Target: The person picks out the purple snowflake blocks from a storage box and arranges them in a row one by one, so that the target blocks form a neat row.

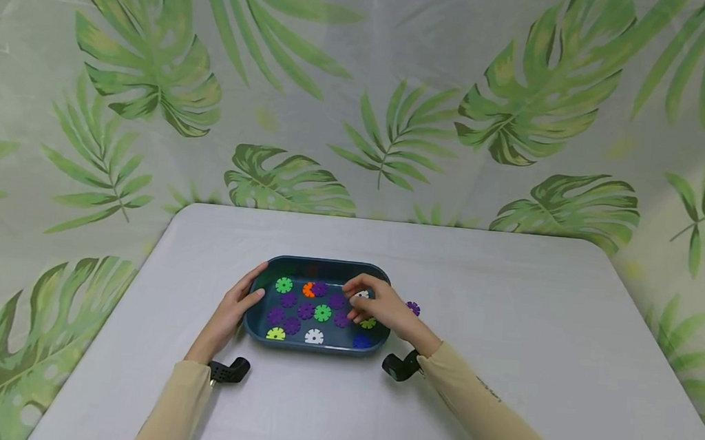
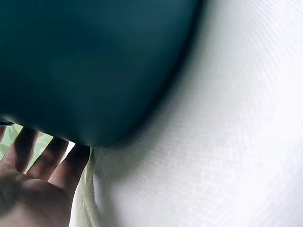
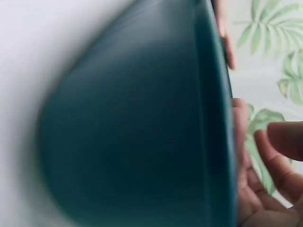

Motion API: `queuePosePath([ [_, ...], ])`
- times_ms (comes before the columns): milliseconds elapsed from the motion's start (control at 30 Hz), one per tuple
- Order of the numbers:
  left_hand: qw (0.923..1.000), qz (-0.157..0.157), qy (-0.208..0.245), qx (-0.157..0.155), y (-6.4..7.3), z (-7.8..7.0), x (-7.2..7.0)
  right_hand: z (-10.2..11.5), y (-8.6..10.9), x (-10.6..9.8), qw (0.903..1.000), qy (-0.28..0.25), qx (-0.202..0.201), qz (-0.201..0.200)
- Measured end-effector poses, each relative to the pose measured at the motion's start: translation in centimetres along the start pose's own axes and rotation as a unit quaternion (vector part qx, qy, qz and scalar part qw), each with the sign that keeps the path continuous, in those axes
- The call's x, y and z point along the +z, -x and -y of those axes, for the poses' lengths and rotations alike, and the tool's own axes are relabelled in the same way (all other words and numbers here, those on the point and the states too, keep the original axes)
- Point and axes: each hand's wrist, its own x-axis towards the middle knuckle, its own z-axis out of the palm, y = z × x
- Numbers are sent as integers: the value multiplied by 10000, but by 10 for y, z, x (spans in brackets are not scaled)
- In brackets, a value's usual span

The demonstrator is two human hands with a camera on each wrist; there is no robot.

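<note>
Leaf-printed cloth (image 1: 390, 140) hangs behind a white table (image 1: 508, 294), and across that table sits a dark teal tray (image 1: 262, 341) with its long axis running from the person's left to right. Small notched discs lie scattered in it, many of them purple.

What matters most, I'd judge, is the short drop under the right hand (image 1: 386, 305), which hovers above the tray's right half. Just under and beside its fingertips lie a partly covered white disc (image 1: 363, 294) and a purple disc (image 1: 336, 301); a yellow-green disc (image 1: 368, 323) sits nearer the person. This hand is much closer to them than the left. Its fingers are bent loosely, thumb near a fingertip, and I see nothing between them. Another purple disc, the stray one (image 1: 413, 308), lies outside the tray, beyond its right end and just past that hand.

At the opposite end, the left hand (image 1: 235, 305) holds the tray, thumb over the rim. Only the left wrist view shows those fingers reaching up against the outer wall, their tips hidden. From the right wrist, the wall hides every disc, but thumb and fingertip show clearly above the rim.
</note>
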Motion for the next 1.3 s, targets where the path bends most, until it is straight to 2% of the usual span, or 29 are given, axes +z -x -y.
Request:
queuePosePath([
  [67,10000,25,20,-17,2,-6,2,-1,-5,8,9997,131,141,126],
  [233,9999,47,59,-150,8,-24,7,-4,-16,22,9961,501,713,141],
  [400,9998,43,49,-175,9,-25,8,-8,-21,29,9918,634,1113,-37],
  [567,9998,40,48,-165,9,-25,7,-12,-23,33,9893,721,1259,-154],
  [833,9998,40,54,-179,9,-26,8,-14,-23,36,9877,984,1195,-235],
  [1033,9998,38,58,-198,9,-26,8,-15,-22,36,9870,1291,957,-37],
  [1133,9997,27,60,-214,9,-26,8,-16,-22,34,9888,1295,739,118],
  [1300,9998,10,17,-205,10,-26,8,-13,-21,30,9935,1007,448,286],
])
